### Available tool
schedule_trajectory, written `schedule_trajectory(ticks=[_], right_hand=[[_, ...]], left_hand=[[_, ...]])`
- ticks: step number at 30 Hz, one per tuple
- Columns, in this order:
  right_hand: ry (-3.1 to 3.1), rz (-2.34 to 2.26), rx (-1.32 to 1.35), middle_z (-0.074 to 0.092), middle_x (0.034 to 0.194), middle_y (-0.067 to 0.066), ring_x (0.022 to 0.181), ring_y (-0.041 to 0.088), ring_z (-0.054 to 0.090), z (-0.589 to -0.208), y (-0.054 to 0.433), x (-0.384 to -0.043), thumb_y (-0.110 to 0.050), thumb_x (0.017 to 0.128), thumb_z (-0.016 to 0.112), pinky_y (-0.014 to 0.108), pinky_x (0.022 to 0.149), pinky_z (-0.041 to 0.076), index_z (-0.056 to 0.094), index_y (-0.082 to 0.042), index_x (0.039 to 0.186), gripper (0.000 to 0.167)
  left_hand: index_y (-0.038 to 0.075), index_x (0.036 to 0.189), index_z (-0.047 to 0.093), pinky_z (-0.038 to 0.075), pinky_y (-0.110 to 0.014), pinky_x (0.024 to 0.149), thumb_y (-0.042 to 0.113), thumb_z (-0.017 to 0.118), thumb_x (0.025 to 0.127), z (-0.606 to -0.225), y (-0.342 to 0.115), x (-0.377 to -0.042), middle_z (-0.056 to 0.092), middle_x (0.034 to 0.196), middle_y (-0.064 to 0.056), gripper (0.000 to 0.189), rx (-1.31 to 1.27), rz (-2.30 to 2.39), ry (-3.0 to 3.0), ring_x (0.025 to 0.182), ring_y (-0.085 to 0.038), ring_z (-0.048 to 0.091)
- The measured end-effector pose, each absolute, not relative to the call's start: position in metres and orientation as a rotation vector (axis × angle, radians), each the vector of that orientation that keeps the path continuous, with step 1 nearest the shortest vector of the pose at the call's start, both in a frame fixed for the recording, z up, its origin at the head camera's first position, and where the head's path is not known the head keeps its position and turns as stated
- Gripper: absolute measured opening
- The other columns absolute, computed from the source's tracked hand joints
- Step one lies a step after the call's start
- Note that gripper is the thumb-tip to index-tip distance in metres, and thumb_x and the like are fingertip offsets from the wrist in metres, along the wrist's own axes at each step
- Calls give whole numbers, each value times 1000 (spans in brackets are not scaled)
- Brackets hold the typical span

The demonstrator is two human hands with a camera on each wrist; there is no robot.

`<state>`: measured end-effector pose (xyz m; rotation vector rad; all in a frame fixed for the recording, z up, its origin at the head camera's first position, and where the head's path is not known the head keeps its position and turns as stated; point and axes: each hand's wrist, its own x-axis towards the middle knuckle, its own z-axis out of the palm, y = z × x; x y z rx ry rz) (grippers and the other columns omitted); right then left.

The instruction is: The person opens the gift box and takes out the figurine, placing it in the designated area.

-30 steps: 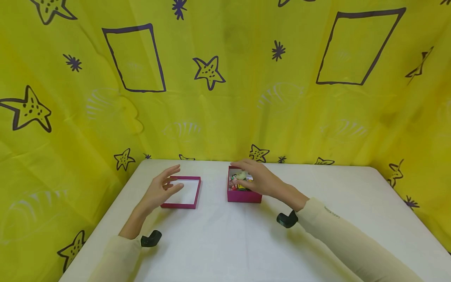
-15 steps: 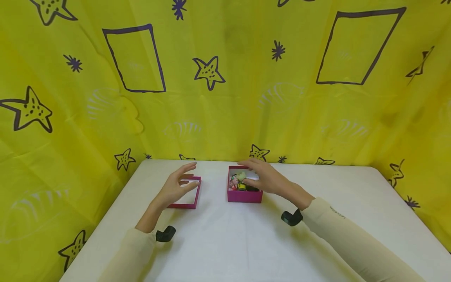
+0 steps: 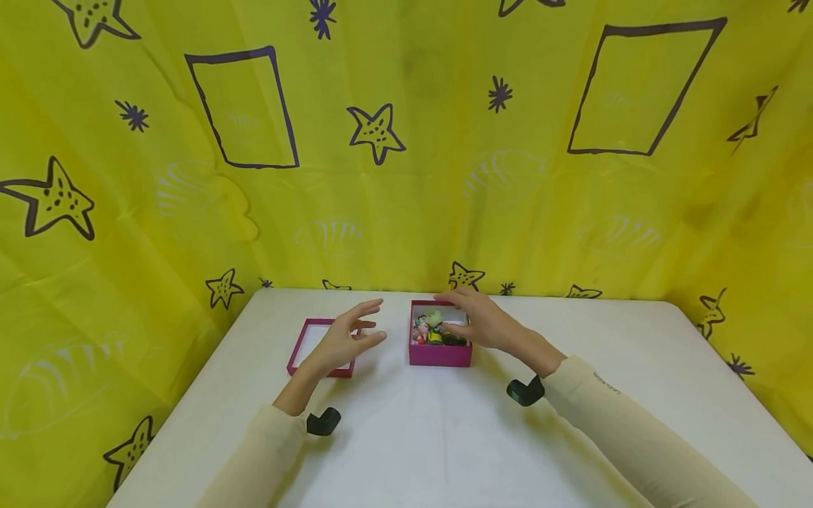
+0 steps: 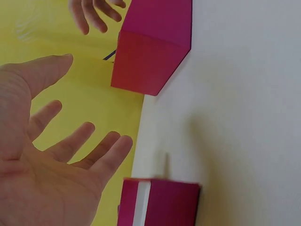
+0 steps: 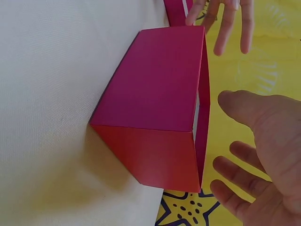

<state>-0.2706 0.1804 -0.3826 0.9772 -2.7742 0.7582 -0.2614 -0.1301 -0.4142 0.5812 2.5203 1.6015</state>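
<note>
A magenta box (image 3: 440, 355) without its lid stands on the table, with several small colourful figures (image 3: 432, 329) inside on its left and front. Above its right side is my right hand (image 3: 478, 317), fingers spread and holding nothing; the right wrist view shows the hand (image 5: 268, 160) beside the box's open top. My left hand (image 3: 343, 342) hovers over the right part of the magenta box lid (image 3: 308, 343), which lies with its white inside up. Relaxed and apart, the left fingers (image 4: 111, 162) have nothing between them. The hand covers part of the lid.
A white cloth (image 3: 406, 437) covers the table. Behind it hangs a yellow curtain (image 3: 432, 212) with dark starfish drawings, right along the table's back edge. Between the lid and the box is a gap of bare cloth.
My left hand has moved right, from the lid's left side across it toward the box. The right hand has drawn slightly right, showing more of the figures. Box and lid stay in place.
</note>
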Motion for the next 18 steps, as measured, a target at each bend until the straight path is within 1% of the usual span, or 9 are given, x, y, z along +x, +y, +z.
schedule_trajectory(ticks=[4, 7, 9, 14, 18], right_hand=[[-2800, 752, 970, 62, 132, 18, 116, 35, 59, -382, 179, -272, -18, 92, 80, 52, 99, 53, 58, -5, 144, 58], [-2824, 749, 977, 64, 129, 19, 112, 36, 61, -383, 177, -275, -19, 92, 79, 51, 95, 54, 58, -5, 143, 57], [-2844, 758, 982, 65, 129, 19, 112, 37, 62, -384, 176, -278, -18, 93, 78, 50, 95, 54, 58, -5, 143, 56], [-2874, 754, 1002, 67, 128, 19, 115, 38, 63, -386, 174, -282, -16, 94, 77, 50, 96, 55, 59, -3, 142, 53], [-2924, 764, 961, 69, 124, 16, 113, 37, 65, -385, 170, -286, -16, 94, 77, 47, 94, 57, 60, -4, 142, 52]], left_hand=[[22, 156, 45, 53, -52, 102, 19, 74, 96, -419, -121, -263, 43, 157, -21, 66, 583, 1623, 2462, 132, -42, 55], [21, 156, 45, 57, -49, 95, 17, 73, 97, -423, -115, -264, 41, 157, -23, 66, 576, 1666, 2393, 130, -42, 56], [20, 157, 44, 59, -48, 92, 17, 73, 97, -424, -111, -265, 40, 158, -24, 66, 556, 1696, 2330, 130, -41, 57], [17, 159, 39, 59, -48, 92, 16, 69, 100, -426, -100, -265, 36, 159, -25, 67, 483, 1757, 2174, 133, -43, 53], [17, 159, 38, 58, -51, 93, 13, 66, 101, -428, -93, -266, 35, 160, -23, 65, 436, 1791, 2088, 137, -47, 48]])
